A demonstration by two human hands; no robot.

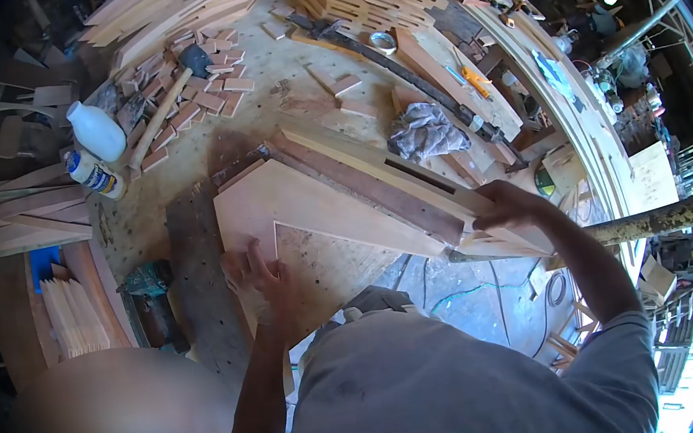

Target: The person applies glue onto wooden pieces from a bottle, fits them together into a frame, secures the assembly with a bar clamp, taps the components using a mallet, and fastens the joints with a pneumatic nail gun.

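My left hand [255,278] lies with spread fingers on the short leg of an angled, L-shaped wooden piece [309,191], which rests flat on the workbench. On the right, my right hand [506,205] is closed round the near end of a long wooden board [374,160] with a dark slot cut in it. A darker wooden strip [401,203] runs alongside, between that board and the angled piece. A dark flat board [203,271] with small holes lies to the left of my left hand.
A white jug [96,132], a labelled bottle [96,175] and a hammer [164,117] among wood offcuts stand or lie at the back left. A green power tool [149,280] is at the left. Behind the slotted board are a crumpled cloth [426,130] and a long bar clamp [426,88].
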